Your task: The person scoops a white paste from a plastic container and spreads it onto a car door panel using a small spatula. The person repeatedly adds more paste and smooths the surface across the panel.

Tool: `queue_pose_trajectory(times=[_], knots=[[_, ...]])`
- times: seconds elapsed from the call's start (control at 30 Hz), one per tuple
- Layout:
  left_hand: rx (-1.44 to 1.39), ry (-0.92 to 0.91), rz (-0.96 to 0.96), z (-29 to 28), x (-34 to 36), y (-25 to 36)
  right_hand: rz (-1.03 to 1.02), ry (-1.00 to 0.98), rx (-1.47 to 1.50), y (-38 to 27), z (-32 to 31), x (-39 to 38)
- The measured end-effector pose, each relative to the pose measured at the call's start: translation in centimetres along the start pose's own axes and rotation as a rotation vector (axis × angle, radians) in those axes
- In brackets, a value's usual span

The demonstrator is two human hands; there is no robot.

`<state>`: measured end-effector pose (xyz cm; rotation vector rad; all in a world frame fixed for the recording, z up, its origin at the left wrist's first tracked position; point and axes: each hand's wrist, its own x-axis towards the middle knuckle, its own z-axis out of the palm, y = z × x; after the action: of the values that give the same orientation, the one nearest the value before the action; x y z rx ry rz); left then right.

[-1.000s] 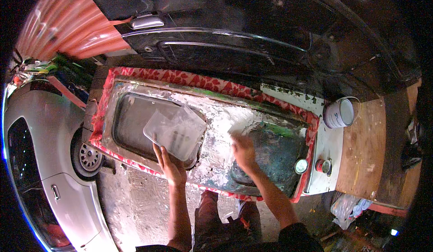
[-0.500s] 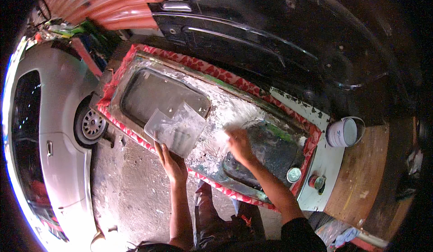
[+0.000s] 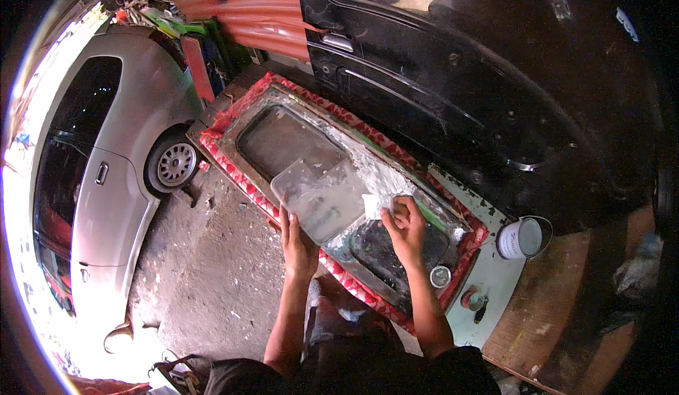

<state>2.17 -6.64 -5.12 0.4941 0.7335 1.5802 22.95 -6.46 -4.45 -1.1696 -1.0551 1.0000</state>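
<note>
The right hand, fingertips drawn narrow, pinches a small white applicator above the middle of the panel, just beside the right side of a clear plastic sheet. The left hand holds this sheet by its near side, fingers extended along the rim; pale smears mark its face, and whether it touches the panel cannot be told. For good control, the sheet is probably best kept level and steady, the applicator's straight edge meeting it squarely, with light, even pressure and small loads; on the panel, a low angle and long overlapping strokes should leave fewer ridges. A rough white coating runs along the panel's far long edge and across its middle, between two rounded recesses. Near the panel's right end, toward the near corner, stands a small round container with a pale top; lid or contents cannot be distinguished. Red patterned cloth borders the panel. Beyond the right end, a white board carries a small red tin, its contents unclear, a dark object beside it, and, farther back, a pale pail with a wire handle, its fill not discernible.
</note>
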Motion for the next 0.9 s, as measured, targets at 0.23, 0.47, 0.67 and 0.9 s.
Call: queue_pose_trajectory(times=[0.23, 0.47, 0.67, 0.9], knots=[[-0.011, -0.181, -0.095, 3.9, -1.9, 2.3, -0.056, -0.047, -0.051, -5.3, -0.2, -2.9], [-0.017, -0.271, -0.112, 4.9, -2.3, 2.6, -0.093, 0.015, -0.308, -5.3, 0.7, -4.4], [0.019, -0.316, -0.121, 4.2, -0.7, 3.5, -0.238, 0.103, -0.468, -5.7, 3.7, -4.2], [0.047, -0.343, -0.155, 2.6, 2.0, 5.8, -0.118, 0.122, -0.394, -4.9, 7.2, -3.7]])
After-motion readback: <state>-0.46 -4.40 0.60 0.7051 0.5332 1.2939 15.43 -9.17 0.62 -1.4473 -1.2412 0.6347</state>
